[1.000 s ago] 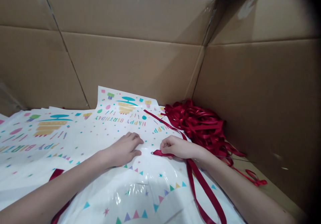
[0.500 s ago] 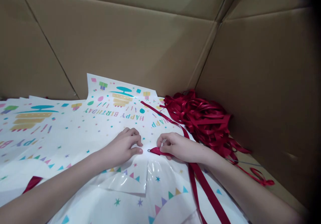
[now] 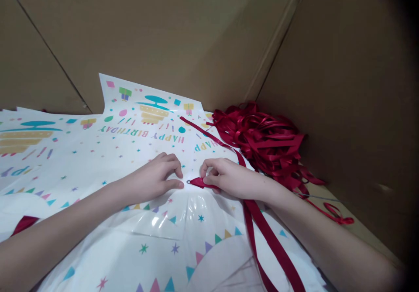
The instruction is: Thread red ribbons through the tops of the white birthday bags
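Note:
My right hand pinches the folded end of a red ribbon between thumb and fingers. Just left of that end is a small dark ring, seemingly an eyelet in the plastic; whether the ribbon passes through it I cannot tell. On the other side of the ring, my left hand rests on the sheet with thumb and fingers apart, holding nothing. Beneath both hands lies a glossy white plastic sheet printed with stars, bunting and birthday lettering. A long ribbon length runs under my right wrist towards me.
A tangled heap of red ribbons lies in the back right corner. Brown cardboard walls rise behind and to the right. Another red ribbon piece shows beside my left forearm. More printed sheets spread out at left.
The view has tilted down, so everything sits higher in the picture. My hands stay about the ring, and the right one keeps its pinch on the ribbon.

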The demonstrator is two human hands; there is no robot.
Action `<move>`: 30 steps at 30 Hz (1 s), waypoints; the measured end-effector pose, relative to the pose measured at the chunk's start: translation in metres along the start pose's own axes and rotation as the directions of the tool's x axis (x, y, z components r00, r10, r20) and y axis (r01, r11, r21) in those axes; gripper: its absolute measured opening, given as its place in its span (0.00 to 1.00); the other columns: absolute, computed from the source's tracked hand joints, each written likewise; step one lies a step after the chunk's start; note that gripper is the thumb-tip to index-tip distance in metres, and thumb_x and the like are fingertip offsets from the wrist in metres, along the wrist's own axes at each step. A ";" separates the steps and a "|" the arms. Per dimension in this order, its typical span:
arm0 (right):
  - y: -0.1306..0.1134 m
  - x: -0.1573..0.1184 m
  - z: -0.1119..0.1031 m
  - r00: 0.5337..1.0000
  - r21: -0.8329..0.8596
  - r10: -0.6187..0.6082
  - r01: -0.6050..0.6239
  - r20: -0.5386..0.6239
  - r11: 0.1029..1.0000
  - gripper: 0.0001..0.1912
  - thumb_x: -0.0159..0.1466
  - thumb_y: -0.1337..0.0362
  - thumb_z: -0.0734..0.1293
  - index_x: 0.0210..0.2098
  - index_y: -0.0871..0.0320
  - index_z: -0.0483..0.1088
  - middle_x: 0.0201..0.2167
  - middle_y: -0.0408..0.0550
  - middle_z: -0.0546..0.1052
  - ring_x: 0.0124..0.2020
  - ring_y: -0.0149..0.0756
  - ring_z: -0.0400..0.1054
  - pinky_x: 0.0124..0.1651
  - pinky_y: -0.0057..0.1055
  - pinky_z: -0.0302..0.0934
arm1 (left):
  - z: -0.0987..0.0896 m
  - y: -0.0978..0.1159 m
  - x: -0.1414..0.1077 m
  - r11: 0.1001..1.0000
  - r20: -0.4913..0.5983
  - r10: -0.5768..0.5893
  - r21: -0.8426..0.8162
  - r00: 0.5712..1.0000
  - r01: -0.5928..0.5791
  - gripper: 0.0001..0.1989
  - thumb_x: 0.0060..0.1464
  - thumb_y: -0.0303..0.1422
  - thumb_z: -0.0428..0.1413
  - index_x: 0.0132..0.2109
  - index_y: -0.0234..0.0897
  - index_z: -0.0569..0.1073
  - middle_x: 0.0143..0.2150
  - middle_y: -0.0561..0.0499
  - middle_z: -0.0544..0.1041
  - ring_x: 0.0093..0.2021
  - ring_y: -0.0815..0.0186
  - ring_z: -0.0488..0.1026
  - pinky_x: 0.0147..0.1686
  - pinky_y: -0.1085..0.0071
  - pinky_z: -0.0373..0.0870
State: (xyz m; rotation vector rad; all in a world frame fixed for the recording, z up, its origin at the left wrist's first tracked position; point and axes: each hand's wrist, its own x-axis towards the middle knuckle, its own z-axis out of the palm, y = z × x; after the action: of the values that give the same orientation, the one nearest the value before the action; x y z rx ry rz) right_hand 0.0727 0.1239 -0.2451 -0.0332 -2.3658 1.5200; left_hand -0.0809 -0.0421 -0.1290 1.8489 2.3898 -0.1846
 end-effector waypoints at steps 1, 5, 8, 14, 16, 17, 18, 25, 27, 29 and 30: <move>0.000 0.000 0.000 1.000 -0.007 0.000 0.000 0.002 1.000 0.04 0.67 0.66 0.64 0.38 0.56 0.71 0.27 0.42 0.75 0.29 0.33 0.67 0.32 0.28 0.56 | 0.001 0.000 0.001 1.000 0.002 -0.004 -0.007 1.000 0.004 0.10 0.61 0.43 0.58 0.41 0.43 0.76 0.48 0.49 0.76 0.55 0.54 0.66 0.52 0.60 0.65; 0.001 -0.002 -0.001 1.000 -0.044 -0.019 0.018 -0.014 0.999 0.05 0.67 0.66 0.63 0.38 0.56 0.72 0.29 0.43 0.76 0.29 0.33 0.67 0.31 0.28 0.54 | 0.004 -0.005 0.005 1.000 -0.004 0.013 -0.022 1.000 -0.013 0.09 0.63 0.40 0.56 0.38 0.42 0.75 0.46 0.49 0.75 0.54 0.55 0.66 0.54 0.60 0.63; 0.001 -0.002 0.000 0.999 -0.039 -0.022 0.021 -0.032 0.999 0.05 0.66 0.66 0.63 0.38 0.56 0.72 0.29 0.43 0.76 0.30 0.33 0.67 0.31 0.28 0.54 | 0.005 -0.007 0.006 0.999 -0.010 0.031 -0.021 0.999 -0.032 0.10 0.64 0.41 0.55 0.38 0.41 0.74 0.44 0.50 0.76 0.51 0.56 0.67 0.52 0.61 0.63; -0.002 -0.002 0.000 1.000 -0.003 -0.004 0.004 -0.019 1.000 0.04 0.65 0.67 0.63 0.36 0.56 0.70 0.25 0.42 0.74 0.27 0.33 0.65 0.29 0.28 0.54 | 0.006 -0.015 0.010 0.990 0.001 0.131 0.048 0.991 -0.131 0.11 0.66 0.41 0.53 0.38 0.40 0.73 0.43 0.49 0.77 0.48 0.58 0.69 0.51 0.62 0.64; -0.002 -0.003 -0.001 1.000 0.016 0.010 -0.009 -0.024 1.000 0.04 0.65 0.67 0.63 0.36 0.56 0.70 0.25 0.41 0.74 0.27 0.33 0.65 0.29 0.28 0.53 | 0.007 -0.014 0.010 0.987 -0.026 0.148 0.067 0.989 -0.146 0.11 0.66 0.39 0.52 0.38 0.40 0.74 0.42 0.49 0.77 0.46 0.59 0.70 0.51 0.62 0.64; -0.003 -0.004 -0.001 1.000 0.024 0.007 -0.006 -0.028 1.000 0.04 0.65 0.67 0.63 0.36 0.56 0.70 0.25 0.41 0.74 0.27 0.33 0.65 0.29 0.28 0.54 | 0.007 -0.012 0.009 0.988 -0.045 0.139 0.074 0.989 -0.136 0.11 0.66 0.38 0.52 0.37 0.40 0.75 0.41 0.50 0.78 0.45 0.60 0.70 0.50 0.62 0.64; -0.003 -0.004 -0.001 1.000 0.028 -0.004 0.005 -0.031 1.000 0.04 0.65 0.67 0.63 0.37 0.56 0.70 0.25 0.42 0.74 0.28 0.33 0.65 0.29 0.28 0.54 | 0.006 -0.009 0.008 0.990 -0.064 0.124 0.080 0.990 -0.119 0.11 0.66 0.37 0.51 0.37 0.40 0.75 0.41 0.50 0.78 0.45 0.60 0.70 0.50 0.63 0.65; -0.002 -0.007 -0.002 0.999 0.067 -0.001 0.005 -0.053 0.998 0.06 0.68 0.61 0.63 0.38 0.55 0.71 0.27 0.41 0.76 0.26 0.31 0.63 0.27 0.27 0.53 | 0.000 0.005 0.000 0.991 -0.080 0.099 0.094 0.992 -0.091 0.16 0.68 0.36 0.46 0.37 0.39 0.75 0.41 0.49 0.79 0.45 0.59 0.71 0.46 0.63 0.66; -0.002 -0.007 -0.002 0.998 0.064 -0.008 0.012 -0.061 0.998 0.06 0.68 0.61 0.64 0.38 0.55 0.71 0.27 0.41 0.76 0.26 0.31 0.63 0.27 0.27 0.53 | 0.000 0.003 0.000 0.989 -0.085 0.119 0.094 0.989 -0.111 0.16 0.69 0.36 0.45 0.38 0.40 0.76 0.41 0.49 0.79 0.45 0.59 0.71 0.46 0.64 0.66; -0.003 -0.007 -0.003 0.997 0.055 -0.019 0.023 -0.072 0.998 0.06 0.67 0.62 0.64 0.38 0.56 0.72 0.27 0.41 0.76 0.27 0.32 0.63 0.27 0.27 0.53 | 0.001 0.001 0.000 0.988 -0.085 0.129 0.100 0.988 -0.120 0.16 0.69 0.37 0.45 0.39 0.40 0.76 0.41 0.49 0.79 0.46 0.59 0.70 0.46 0.64 0.66; -0.003 -0.007 -0.003 0.997 0.050 -0.022 0.026 -0.074 0.998 0.06 0.67 0.62 0.64 0.38 0.55 0.72 0.27 0.41 0.76 0.26 0.32 0.63 0.27 0.27 0.53 | 0.002 0.001 0.000 0.987 -0.084 0.130 0.103 0.988 -0.121 0.16 0.69 0.37 0.45 0.39 0.39 0.76 0.41 0.49 0.79 0.45 0.59 0.70 0.46 0.64 0.66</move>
State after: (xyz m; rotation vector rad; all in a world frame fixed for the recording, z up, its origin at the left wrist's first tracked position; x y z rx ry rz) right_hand 0.0808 0.1240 -0.2434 -0.0471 -2.2613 1.5409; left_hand -0.0800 -0.0422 -0.1309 2.0869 2.3503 -0.2140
